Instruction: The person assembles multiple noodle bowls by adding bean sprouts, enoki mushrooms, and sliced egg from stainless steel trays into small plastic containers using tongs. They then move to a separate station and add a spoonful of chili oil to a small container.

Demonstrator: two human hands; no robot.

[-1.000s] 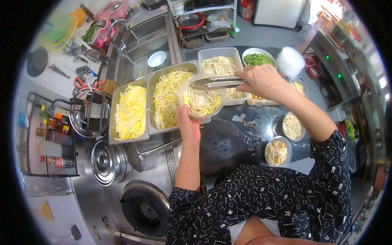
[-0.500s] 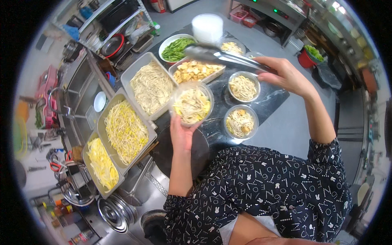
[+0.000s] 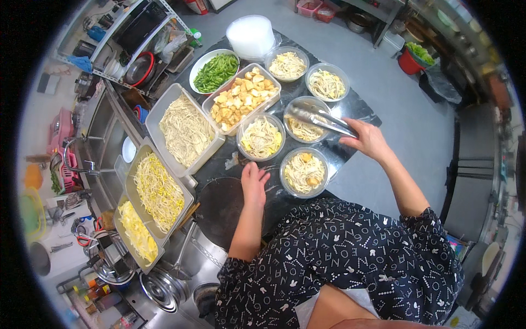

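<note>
At the left, a clear tub point(image 3: 253, 115) holds golden chunks point(image 3: 244, 98). The left grip point(image 3: 253, 185), fingers spread and empty, hovers just beside the near rim of a round bowl point(image 3: 262, 158) of pale strands point(image 3: 261, 138) on the dark counter point(image 3: 359, 104). Farther right, metal tongs point(image 3: 324, 119) reach over another bowl point(image 3: 308, 141), their handle end pinched in the right grip point(image 3: 364, 141), beyond that bowl's right edge.

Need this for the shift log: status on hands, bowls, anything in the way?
Right hand gripping tongs. Left hand empty, near a filled clear bowl. Five such bowls on the counter. Tongs partly block view of one.
</note>
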